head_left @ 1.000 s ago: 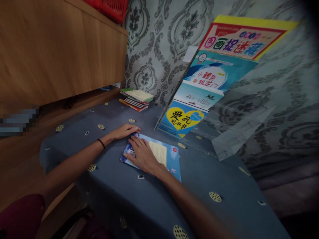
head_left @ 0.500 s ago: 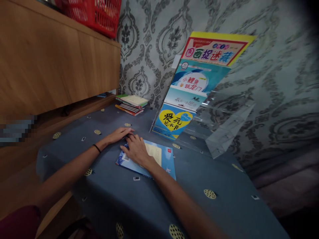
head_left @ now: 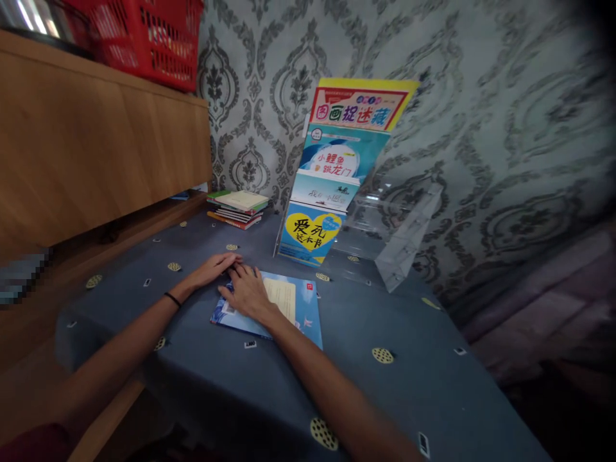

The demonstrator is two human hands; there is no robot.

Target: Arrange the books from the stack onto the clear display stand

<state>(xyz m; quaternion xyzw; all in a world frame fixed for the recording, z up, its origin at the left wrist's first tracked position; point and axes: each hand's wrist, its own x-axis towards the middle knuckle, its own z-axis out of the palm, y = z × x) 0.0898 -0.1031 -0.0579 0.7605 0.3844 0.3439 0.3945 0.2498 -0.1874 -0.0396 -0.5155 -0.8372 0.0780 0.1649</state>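
A blue book [head_left: 308,308] with a pale yellow text panel lies flat on the cloth-covered table, its back cover seemingly up. Resting on its left part is my right hand [head_left: 249,292], palm down, fingers outstretched and thumb apart. My left hand [head_left: 215,268], with a black band at the wrist, reaches to the book's far left corner; its fingers are straight, and their tips meet those of my right hand. Whether the left fingertips touch the book is hard to tell. Beyond the hands, a clear stepped display rack [head_left: 404,247] holds several upright books [head_left: 312,234] in overlapping tiers.
A stack of books [head_left: 238,208] sits at the table's back left, near the patterned wall. At left stands a wooden cabinet [head_left: 106,141] bearing a red plastic basket [head_left: 168,48]. The table [head_left: 385,404] has a grey-blue cloth with yellow prints.
The camera view has turned slightly, so the scene sits further left. Both hands keep nearly the same place at the book, which lies as before.
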